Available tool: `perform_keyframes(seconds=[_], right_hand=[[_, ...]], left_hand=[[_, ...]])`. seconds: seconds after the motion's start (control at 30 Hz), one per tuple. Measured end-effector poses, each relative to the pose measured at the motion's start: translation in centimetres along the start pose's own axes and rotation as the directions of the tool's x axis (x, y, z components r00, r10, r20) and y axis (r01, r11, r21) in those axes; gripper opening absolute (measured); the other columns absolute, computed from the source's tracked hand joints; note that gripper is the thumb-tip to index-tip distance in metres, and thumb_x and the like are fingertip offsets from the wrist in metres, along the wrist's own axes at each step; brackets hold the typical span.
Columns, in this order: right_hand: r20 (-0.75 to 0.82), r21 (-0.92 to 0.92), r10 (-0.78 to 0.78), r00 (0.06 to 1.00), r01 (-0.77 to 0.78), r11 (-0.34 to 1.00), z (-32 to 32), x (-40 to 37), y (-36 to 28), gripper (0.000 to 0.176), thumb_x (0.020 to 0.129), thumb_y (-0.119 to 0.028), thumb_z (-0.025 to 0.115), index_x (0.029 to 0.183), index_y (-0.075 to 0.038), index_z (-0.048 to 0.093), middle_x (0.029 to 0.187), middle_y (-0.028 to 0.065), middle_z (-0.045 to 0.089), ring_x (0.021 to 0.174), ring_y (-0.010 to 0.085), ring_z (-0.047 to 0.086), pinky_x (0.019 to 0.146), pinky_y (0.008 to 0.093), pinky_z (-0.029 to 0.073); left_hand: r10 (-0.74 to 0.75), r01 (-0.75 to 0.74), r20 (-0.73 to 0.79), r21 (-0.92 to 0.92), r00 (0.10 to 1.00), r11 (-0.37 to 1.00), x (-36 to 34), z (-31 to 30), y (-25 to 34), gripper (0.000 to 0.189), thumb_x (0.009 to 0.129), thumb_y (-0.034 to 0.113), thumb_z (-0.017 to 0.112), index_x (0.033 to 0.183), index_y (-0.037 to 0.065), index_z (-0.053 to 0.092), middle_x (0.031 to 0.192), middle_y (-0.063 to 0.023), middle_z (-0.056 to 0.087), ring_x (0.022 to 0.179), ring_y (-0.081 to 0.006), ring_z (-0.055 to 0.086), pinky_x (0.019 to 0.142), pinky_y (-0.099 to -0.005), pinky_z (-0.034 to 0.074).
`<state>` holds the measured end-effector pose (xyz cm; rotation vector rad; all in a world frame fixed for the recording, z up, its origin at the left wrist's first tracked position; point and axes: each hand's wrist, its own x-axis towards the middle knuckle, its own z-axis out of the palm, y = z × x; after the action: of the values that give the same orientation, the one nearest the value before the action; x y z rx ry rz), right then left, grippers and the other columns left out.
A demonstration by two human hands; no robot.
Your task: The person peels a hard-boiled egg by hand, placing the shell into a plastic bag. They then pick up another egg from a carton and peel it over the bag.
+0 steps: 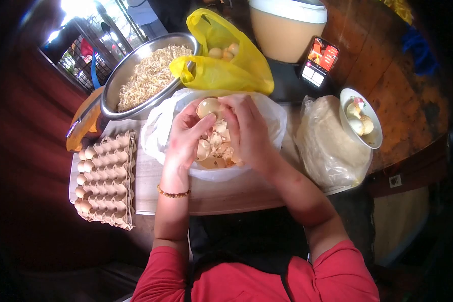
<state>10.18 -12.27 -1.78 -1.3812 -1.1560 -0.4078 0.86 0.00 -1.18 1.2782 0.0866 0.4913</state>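
Observation:
An egg (210, 106) is pinched in my left hand (185, 132), with the thumb across its near side. It looks glossy and partly see-through at the top. The bent fingers of my right hand (247, 123) press against its right side; part of the egg is hidden behind them. Right below both hands, broken eggshells (217, 141) lie in an open white plastic bag (161, 118). A yellow plastic bag (236, 75) holding several eggs (221, 52) stands just beyond.
A steel bowl of bean sprouts (148, 75) stands far left, an egg carton (108, 181) with several eggs near left. On the right are a filled clear plastic bag (332, 141), a white bowl (345, 103) with egg-like pieces, a lit phone (319, 61) and a large tan pot (287, 35).

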Motion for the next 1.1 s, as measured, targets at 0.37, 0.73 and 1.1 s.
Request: perform_keyframes(seconds=[0.37, 0.73, 1.1], right_hand=[[-0.049, -0.033, 0.161, 0.986, -0.163, 0.986, -0.7, 0.4, 1.9, 0.010, 0.093, -0.005, 0.049, 0.101, 0.000, 0.053, 0.092, 0.0199, 0.056, 0.086, 0.0399, 0.056, 0.073, 0.0444, 0.045], [0.064, -0.062, 0.059, 0.996, -0.055, 0.997, -0.1, -0.2, 0.5, 0.026, 0.091, -0.015, 0.055, 0.111, 0.000, 0.054, 0.095, 0.0169, 0.055, 0.089, 0.0353, 0.056, 0.076, 0.0427, 0.046], [0.029, -0.163, 0.083, 0.996, -0.077, 0.984, 0.8, -0.7, 0.8, 0.022, 0.093, -0.010, 0.050, 0.113, -0.003, 0.052, 0.095, 0.0169, 0.055, 0.089, 0.0378, 0.055, 0.075, 0.0419, 0.045]], left_hand=[[-0.051, 0.059, 0.036, -0.266, 0.998, 0.962, -0.2, -0.7, 0.3, 0.041, 0.092, 0.010, 0.053, 0.128, -0.007, 0.043, 0.113, -0.0121, 0.061, 0.100, -0.0169, 0.062, 0.085, -0.0285, 0.051], [-0.049, 0.059, 0.053, -0.199, 0.997, 0.978, 0.0, 0.0, 0.2, 0.038, 0.094, 0.012, 0.054, 0.126, -0.006, 0.048, 0.110, -0.0090, 0.063, 0.091, -0.0097, 0.062, 0.078, -0.0225, 0.051], [-0.035, 0.039, -0.063, 0.060, 0.997, 0.997, 0.0, 1.0, 0.1, 0.032, 0.092, 0.016, 0.059, 0.119, -0.003, 0.059, 0.102, -0.0044, 0.067, 0.087, -0.0054, 0.060, 0.074, -0.0170, 0.046]])
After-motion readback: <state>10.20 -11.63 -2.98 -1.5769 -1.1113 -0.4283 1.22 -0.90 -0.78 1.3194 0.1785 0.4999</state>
